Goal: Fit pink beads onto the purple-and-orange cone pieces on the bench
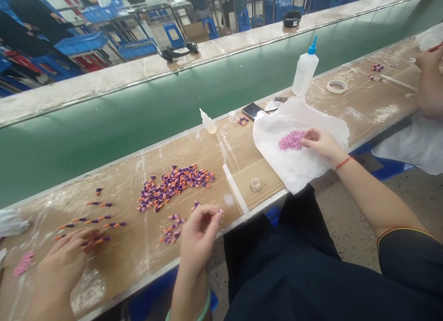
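My left hand (198, 240), a green bangle on its wrist, is closed in a pinch over the table's front edge. A tiny pink piece (220, 211) shows at its fingertips. Just left of it lies a loose group of small purple-and-orange pieces (170, 235). My right hand (320, 144), with a red string at the wrist, has its fingertips pinched at the edge of a pile of tiny pink beads (290, 140). Whatever is between those fingertips is too small to make out. The beads rest on a crumpled white sheet (273, 161).
A larger heap of purple-and-orange pieces (173, 184) lies left of centre. Farther left, a co-worker's hand (64, 261) touches similar pieces. Behind stand a small dropper bottle (208, 123) and a blue-capped bottle (305, 74), with a phone (252, 110) between. Another person's arm (431, 81) is at right.
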The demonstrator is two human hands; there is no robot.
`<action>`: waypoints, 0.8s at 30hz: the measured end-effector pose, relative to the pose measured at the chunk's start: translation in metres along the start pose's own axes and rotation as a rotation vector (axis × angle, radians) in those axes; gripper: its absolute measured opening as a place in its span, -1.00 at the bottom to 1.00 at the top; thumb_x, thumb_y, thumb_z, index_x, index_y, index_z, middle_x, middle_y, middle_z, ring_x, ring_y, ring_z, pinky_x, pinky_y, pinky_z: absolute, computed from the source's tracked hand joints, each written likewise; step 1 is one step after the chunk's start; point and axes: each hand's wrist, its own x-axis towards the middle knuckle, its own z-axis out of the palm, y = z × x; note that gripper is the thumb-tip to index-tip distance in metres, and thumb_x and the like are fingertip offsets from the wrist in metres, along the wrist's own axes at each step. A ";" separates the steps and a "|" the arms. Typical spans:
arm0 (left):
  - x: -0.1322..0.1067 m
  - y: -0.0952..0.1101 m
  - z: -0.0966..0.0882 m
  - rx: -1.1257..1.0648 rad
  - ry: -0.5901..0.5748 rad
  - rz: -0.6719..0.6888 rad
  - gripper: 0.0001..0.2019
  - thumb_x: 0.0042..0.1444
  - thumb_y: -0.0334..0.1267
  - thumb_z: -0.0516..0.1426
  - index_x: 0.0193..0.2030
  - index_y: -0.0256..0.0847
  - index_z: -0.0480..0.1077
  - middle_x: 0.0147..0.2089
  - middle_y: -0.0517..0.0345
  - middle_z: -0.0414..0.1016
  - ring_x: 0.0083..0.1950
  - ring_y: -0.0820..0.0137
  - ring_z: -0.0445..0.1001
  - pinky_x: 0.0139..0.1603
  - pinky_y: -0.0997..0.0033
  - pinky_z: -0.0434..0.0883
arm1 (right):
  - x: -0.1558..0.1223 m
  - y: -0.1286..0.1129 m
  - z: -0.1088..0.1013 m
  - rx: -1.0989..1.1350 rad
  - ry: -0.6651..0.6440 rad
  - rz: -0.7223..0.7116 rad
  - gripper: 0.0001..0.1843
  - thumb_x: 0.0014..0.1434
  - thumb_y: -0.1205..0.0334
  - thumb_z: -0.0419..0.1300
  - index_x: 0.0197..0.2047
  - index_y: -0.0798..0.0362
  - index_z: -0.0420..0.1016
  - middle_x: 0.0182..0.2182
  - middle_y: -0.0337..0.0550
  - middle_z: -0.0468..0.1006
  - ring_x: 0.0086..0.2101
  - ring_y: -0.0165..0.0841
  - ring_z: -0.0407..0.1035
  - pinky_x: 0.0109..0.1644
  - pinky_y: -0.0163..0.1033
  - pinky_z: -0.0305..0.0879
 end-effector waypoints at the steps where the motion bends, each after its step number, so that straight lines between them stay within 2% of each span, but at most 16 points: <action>1: 0.000 0.000 0.000 -0.016 0.002 -0.004 -0.85 0.15 -0.19 0.23 -0.36 -0.17 0.40 -0.33 0.14 0.49 -0.36 0.39 0.46 -0.32 0.42 0.45 | -0.002 -0.003 0.000 0.053 -0.010 0.005 -0.60 -0.08 -0.02 0.41 -0.31 0.03 0.38 -0.40 -0.16 0.51 -0.35 -0.33 0.43 -0.20 -0.15 0.41; 7: -0.001 -0.001 0.004 -0.107 0.008 -0.007 -0.81 0.12 -0.13 0.26 -0.34 -0.18 0.42 -0.39 0.16 0.47 -0.43 0.41 0.44 -0.40 0.45 0.44 | -0.024 -0.024 0.003 0.281 -0.053 0.018 -0.43 -0.21 -0.17 0.49 -0.26 0.04 0.51 -0.35 -0.14 0.57 -0.30 -0.32 0.46 -0.13 -0.10 0.44; 11: -0.003 -0.005 0.005 -0.123 0.032 -0.025 -0.82 0.14 -0.11 0.26 -0.28 -0.18 0.46 -0.40 0.17 0.47 -0.44 0.42 0.43 -0.42 0.46 0.43 | -0.038 -0.038 0.007 0.414 -0.086 0.048 -0.50 -0.24 -0.07 0.54 -0.30 0.03 0.54 -0.40 -0.20 0.56 -0.31 -0.35 0.46 -0.15 -0.15 0.44; 16: -0.006 -0.003 0.006 -0.106 -0.017 -0.004 -0.81 0.17 -0.10 0.24 -0.30 -0.18 0.49 -0.41 0.15 0.47 -0.42 0.40 0.44 -0.41 0.43 0.41 | -0.056 -0.058 0.015 0.598 -0.198 0.115 -0.62 -0.16 0.06 0.54 -0.38 0.00 0.48 -0.43 -0.28 0.51 -0.37 -0.41 0.41 -0.24 -0.23 0.41; 20: -0.002 0.007 0.015 -0.115 -0.033 0.022 -0.80 0.16 -0.09 0.24 -0.32 -0.18 0.50 -0.40 0.14 0.49 -0.42 0.38 0.44 -0.41 0.41 0.41 | -0.070 -0.072 0.029 0.711 -0.220 0.122 -0.66 -0.08 0.09 0.49 -0.43 0.00 0.41 -0.40 -0.28 0.42 -0.35 -0.44 0.33 -0.29 -0.29 0.36; 24: 0.008 0.032 0.037 -0.158 -0.131 0.101 -0.82 0.13 -0.13 0.26 -0.39 -0.17 0.50 -0.44 0.14 0.50 -0.43 0.39 0.43 -0.39 0.40 0.40 | -0.086 -0.085 0.048 0.777 -0.262 0.070 -0.63 -0.06 0.11 0.45 -0.54 0.03 0.32 -0.46 -0.29 0.28 -0.42 -0.45 0.20 -0.39 -0.31 0.26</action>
